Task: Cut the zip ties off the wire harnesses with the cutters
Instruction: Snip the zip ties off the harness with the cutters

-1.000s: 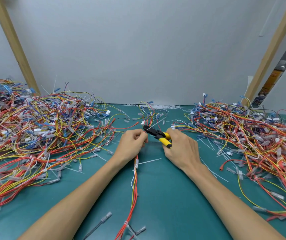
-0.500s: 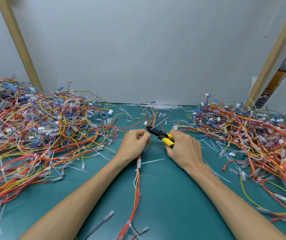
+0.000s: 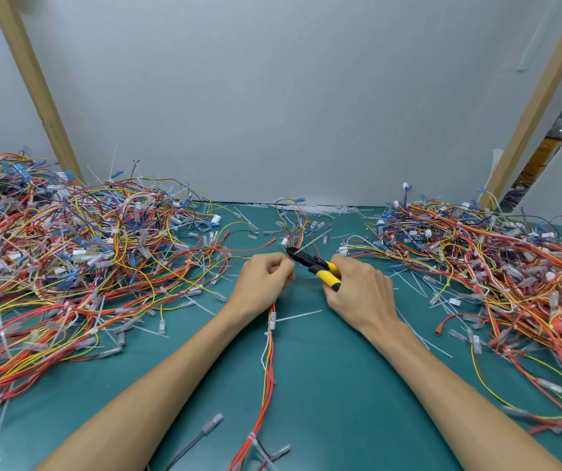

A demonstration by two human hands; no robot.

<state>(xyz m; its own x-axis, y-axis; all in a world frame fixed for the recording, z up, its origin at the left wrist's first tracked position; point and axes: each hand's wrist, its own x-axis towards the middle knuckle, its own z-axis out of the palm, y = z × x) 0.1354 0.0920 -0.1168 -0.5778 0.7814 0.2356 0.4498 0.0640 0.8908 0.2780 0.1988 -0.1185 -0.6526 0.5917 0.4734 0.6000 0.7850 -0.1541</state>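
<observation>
A wire harness (image 3: pixel 267 362) of red, orange and yellow wires runs down the middle of the green table from my hands toward me. My left hand (image 3: pixel 266 283) grips it at its upper part, fingers curled round the wires. My right hand (image 3: pixel 357 294) grips the yellow handles of the cutters (image 3: pixel 313 265). The black jaws point left and sit at the wires just above my left fingers. A white zip tie (image 3: pixel 271 321) still binds the harness below my left hand, its tail sticking out right. Another zip tie (image 3: pixel 252 436) sits lower down.
A large tangle of harnesses (image 3: pixel 68 266) covers the left of the table, a second pile (image 3: pixel 497 277) the right. Cut white tie pieces (image 3: pixel 320 209) lie along the back wall. Loose terminals (image 3: pixel 213 423) lie near me. Wooden posts (image 3: pixel 34 83) lean at both sides.
Both hands have stayed together at the middle of the table; the cutter jaws have kept at the wires by my left fingers. The view has shifted slightly.
</observation>
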